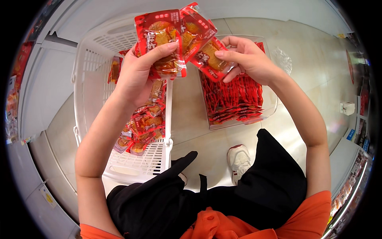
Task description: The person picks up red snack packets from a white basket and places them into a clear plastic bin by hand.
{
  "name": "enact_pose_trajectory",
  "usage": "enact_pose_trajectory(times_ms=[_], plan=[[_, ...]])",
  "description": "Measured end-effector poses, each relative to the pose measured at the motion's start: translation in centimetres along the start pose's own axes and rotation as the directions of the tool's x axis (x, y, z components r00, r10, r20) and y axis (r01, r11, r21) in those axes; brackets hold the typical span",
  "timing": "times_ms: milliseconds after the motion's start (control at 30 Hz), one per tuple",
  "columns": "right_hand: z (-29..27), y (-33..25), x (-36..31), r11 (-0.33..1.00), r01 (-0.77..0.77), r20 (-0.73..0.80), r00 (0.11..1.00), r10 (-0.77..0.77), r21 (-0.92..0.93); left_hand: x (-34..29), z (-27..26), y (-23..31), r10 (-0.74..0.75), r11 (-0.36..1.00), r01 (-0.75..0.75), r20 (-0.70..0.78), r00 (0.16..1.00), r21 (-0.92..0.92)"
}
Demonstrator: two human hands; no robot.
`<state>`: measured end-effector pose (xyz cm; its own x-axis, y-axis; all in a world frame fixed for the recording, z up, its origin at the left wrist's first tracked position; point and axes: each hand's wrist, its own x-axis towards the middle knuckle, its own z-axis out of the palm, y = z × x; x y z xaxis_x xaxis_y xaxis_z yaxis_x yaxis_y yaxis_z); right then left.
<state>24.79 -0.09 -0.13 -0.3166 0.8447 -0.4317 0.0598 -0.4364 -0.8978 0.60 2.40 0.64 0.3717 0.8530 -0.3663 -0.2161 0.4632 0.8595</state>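
Glossy red packets (160, 38), upper centre, fanned between the hands; step judged: separating or gathering by hand. Left hand (134, 73) closed, thumb clamping several; right hand (251, 59) pinching one. Next move likely calls for even pressure on slick film. Outward: perforated white plastic basket (168, 119), left; clear, smooth-walled tub (229, 126), centre-right.

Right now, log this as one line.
left hand: gripping red packets; right hand: gripping another packet; white basket: loose packets; clear bin: lined-up packets

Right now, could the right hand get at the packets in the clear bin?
Probably yes: the right hand appears over the far part of the clear bin, and no lid shows above the packed packets. It's pinching a loose packet, though, so it may need to release that first.
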Motion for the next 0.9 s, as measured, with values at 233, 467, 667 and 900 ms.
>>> enact_pose_trajectory(times_ms=[233, 467, 667, 900], plan=[[-1.7, 0.5, -0.8, 0.993, 0.099, 0.023, 0.995, -0.097, -0.059, 0.2, -0.7, -0.3, -0.019, 1.0, 0.019, 0.03, 0.999, 0.011], [-6.2, -3.1, -0.9, 0.962, 0.273, -0.259, 0.93, -0.259, 0.02, 0.4, -1.5, -0.3, 0.06, 0.998, -0.06, 0.029, 0.998, -0.019], [-7.3, -0.3, -2.7, 0.717, 0.072, -0.307, 0.871, -0.384, -0.694, 0.2, -0.4, -0.4, 0.014, 0.996, -0.013, -0.007, 1.0, 0.087], [-8.9, 3.3, 3.2, 0.43, -0.059, -0.225, 0.91, -0.348, -0.901, -1.6, -0.9, 0.2, 0.017, 0.999, -0.017, -0.002, 1.0, 0.05]])
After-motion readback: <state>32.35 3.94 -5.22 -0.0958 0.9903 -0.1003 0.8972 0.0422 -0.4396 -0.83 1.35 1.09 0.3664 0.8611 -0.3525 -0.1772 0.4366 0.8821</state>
